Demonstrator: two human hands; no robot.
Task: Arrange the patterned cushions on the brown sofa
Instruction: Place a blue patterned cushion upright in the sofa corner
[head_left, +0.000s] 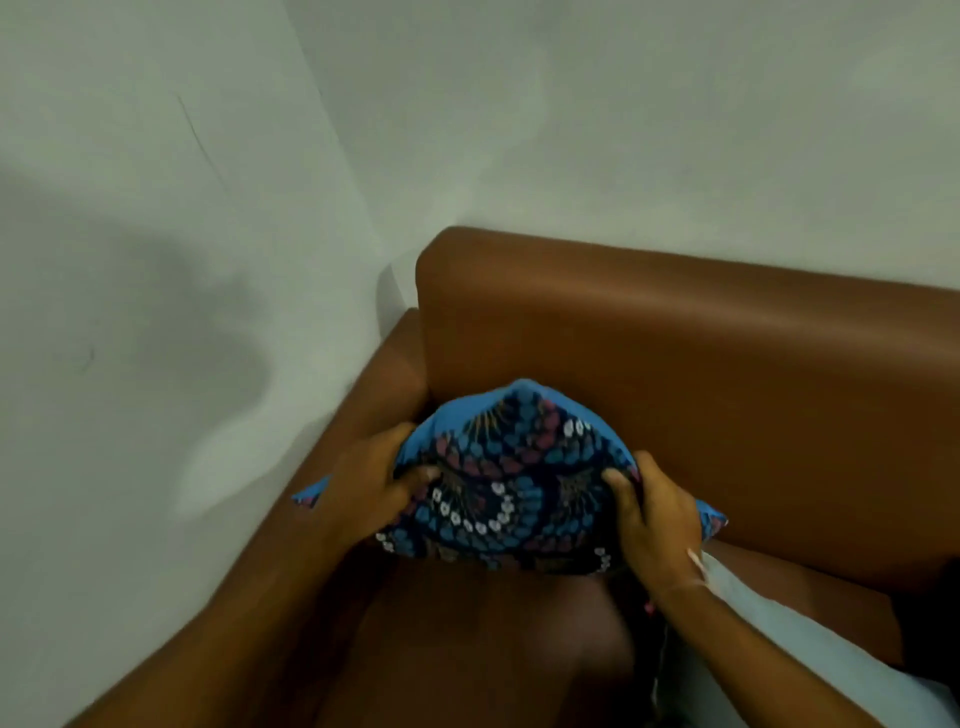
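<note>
Patterned cushion (511, 478) sits in the sofa's (675, 364) corner at about 6 o'clock in the view, leaning against the backrest beside the armrest at 9 o'clock. Left hand (374, 480) and right hand (657, 519) each clasp one side of it. I judge placement nearly done here; only this one cushion shows, so the rest remains unknown. No brand, label or writing is readable.

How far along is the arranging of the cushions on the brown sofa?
Nothing looks finished yet. In hand: the left hand and right hand both grip one blue patterned cushion, pressing it into the corner where the sofa's backrest meets the armrest. Left: letting go of it and placing any others; no other patterned cushion shows, only a pale fabric item lies at right.
</note>
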